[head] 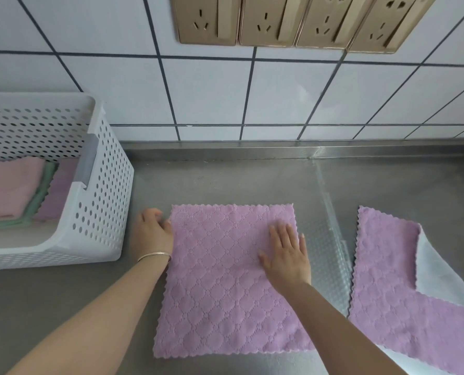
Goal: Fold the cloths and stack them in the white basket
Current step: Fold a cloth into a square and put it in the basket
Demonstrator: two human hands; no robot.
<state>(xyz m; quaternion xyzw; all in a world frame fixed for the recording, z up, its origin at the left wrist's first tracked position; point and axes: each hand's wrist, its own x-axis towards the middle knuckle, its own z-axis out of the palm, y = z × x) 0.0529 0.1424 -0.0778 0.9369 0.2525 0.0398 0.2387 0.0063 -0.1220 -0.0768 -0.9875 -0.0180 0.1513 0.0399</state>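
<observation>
While the purple cloth [225, 280] lies spread flat under both hands, the right hand [286, 255] presses it with straight fingers and the left hand [152, 231] pinches its left edge near the far corner. Left of the left hand, the white basket [101, 185] already holds a few folded cloths [11, 188]. This cloth seems not yet folded, and to the right of the right hand another purple cloth [387, 280] waits.

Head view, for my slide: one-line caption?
Both hands spread a purple cloth flat on the steel counter beside the white basket.
</observation>
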